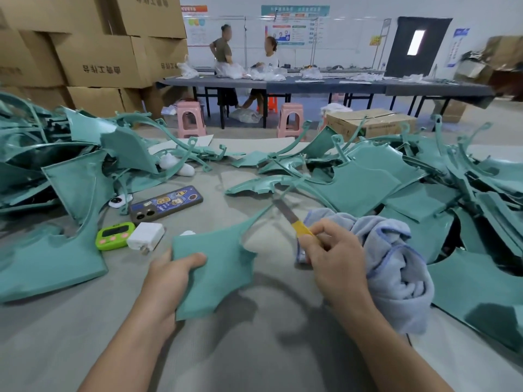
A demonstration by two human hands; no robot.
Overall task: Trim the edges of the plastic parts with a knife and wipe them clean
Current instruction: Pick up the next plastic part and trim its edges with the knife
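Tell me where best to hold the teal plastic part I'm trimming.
Grip the plastic part by its wide flat panel, from the left edge, thumb on top, as the left hand does. Its thin arm runs up and right to the knife in the right hand, so that side must be kept free.

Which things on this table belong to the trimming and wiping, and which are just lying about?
For the job:
plastic part, gripped by the left hand
knife, held in the right hand
blue cloth, bunched at that hand
piles of teal parts

Just lying about:
phone
green timer
white charger
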